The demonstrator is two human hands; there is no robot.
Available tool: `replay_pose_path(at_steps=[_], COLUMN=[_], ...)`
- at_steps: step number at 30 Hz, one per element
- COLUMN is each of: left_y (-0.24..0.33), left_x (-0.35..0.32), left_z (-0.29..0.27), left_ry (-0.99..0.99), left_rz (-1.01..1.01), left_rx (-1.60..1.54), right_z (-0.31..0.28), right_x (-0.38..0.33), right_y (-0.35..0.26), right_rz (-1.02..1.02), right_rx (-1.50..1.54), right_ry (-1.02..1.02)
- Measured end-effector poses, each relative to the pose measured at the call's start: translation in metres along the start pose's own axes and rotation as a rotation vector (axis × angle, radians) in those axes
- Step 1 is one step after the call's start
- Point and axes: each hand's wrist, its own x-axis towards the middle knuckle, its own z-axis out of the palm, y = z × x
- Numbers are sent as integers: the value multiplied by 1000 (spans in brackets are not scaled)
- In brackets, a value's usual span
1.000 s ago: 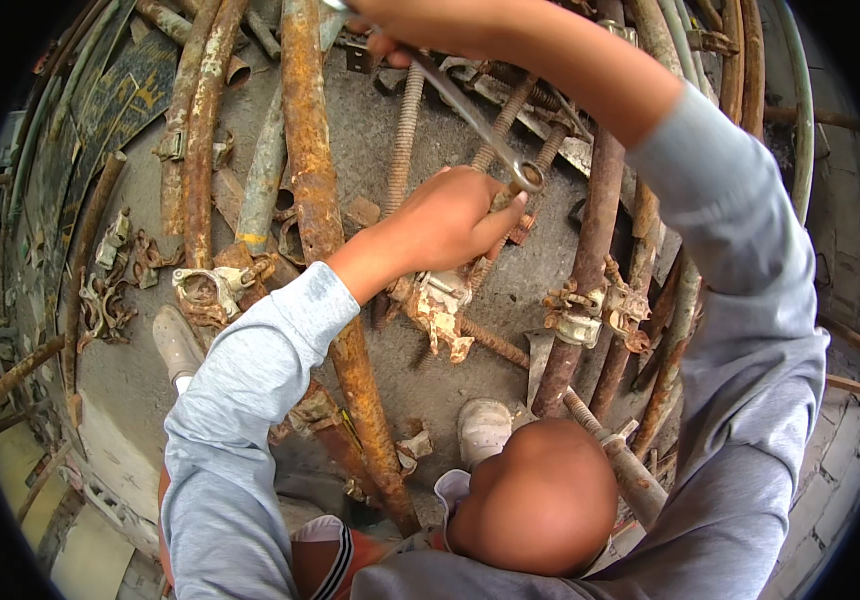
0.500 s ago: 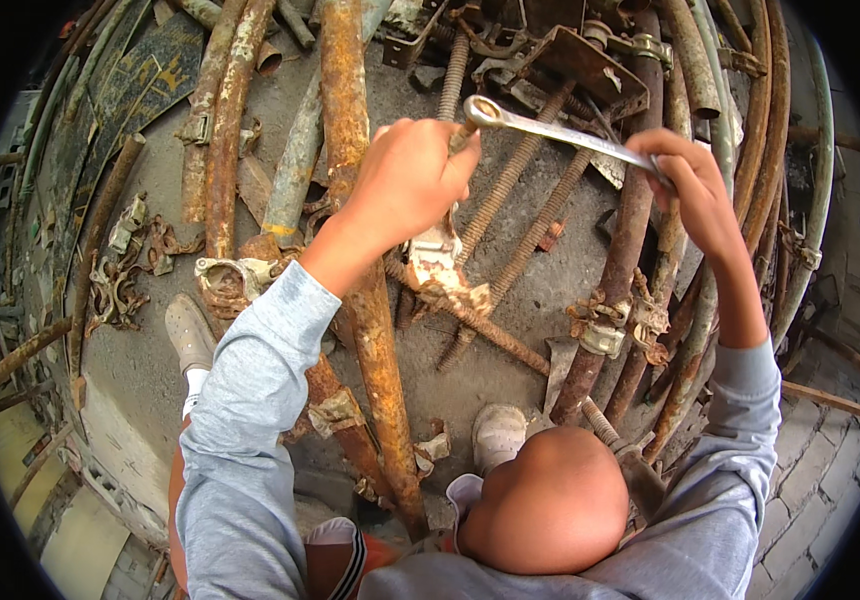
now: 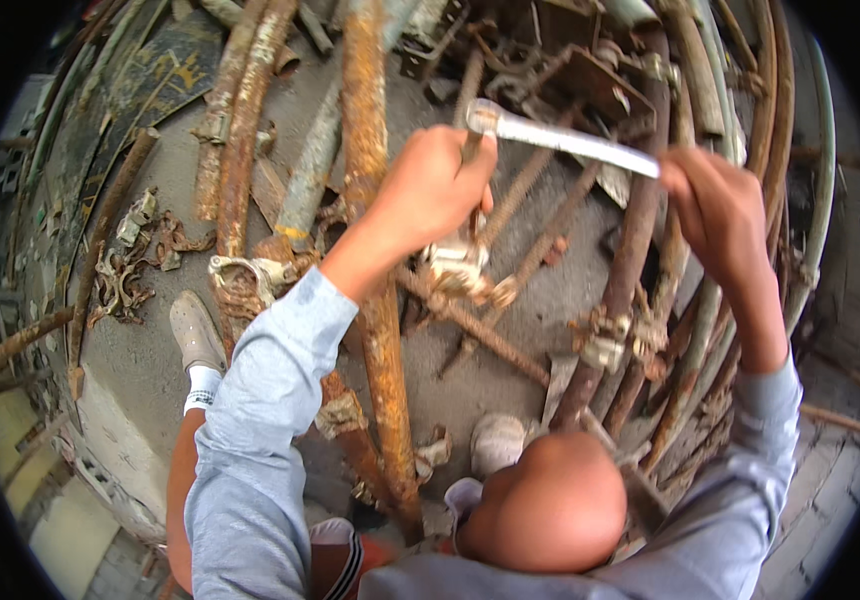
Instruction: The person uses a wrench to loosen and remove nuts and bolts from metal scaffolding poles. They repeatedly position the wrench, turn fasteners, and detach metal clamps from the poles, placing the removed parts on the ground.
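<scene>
My left hand (image 3: pixel 440 185) is closed around a rusty rod (image 3: pixel 473 146), whose upper end meets the ring end of a long silvery wrench (image 3: pixel 575 140). The other end of that wrench is inside my closed right hand (image 3: pixel 715 205), over to the right. Motion blurs the wrench and both hands a little. Just below my left hand lies a rusty, whitish scaffold clamp (image 3: pixel 455 265); the fingers hide whether the rod joins it. Beneath the wrench, rusty threaded rods (image 3: pixel 540 255) slant across the ground.
A long rusty pipe (image 3: pixel 375 330) runs beside my left forearm. More pipes (image 3: pixel 640 230) stand close on the right, carrying clamps (image 3: pixel 605 345). Loose clamp pieces (image 3: pixel 125 275) lie at left, near a dark board (image 3: pixel 155 75). A rusty bracket (image 3: pixel 600 90) is at the far side.
My right hand has moved right and nearer to me, its fingers now wrapped round the wrench end. My left hand keeps its hold on the rod. The whole view has shifted slightly.
</scene>
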Motion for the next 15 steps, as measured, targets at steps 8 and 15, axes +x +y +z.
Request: replay_pose_path(at_steps=[8, 15], left_y=[35, 56], left_x=[-18, -39], left_z=[8, -6], left_ry=[-204, -234], left_rz=[414, 154], left_rx=[78, -171], right_z=[42, 65], right_x=[-2, 2], right_y=[46, 24], right_rz=[47, 304], right_rx=[-37, 335], right_ry=[-95, -280])
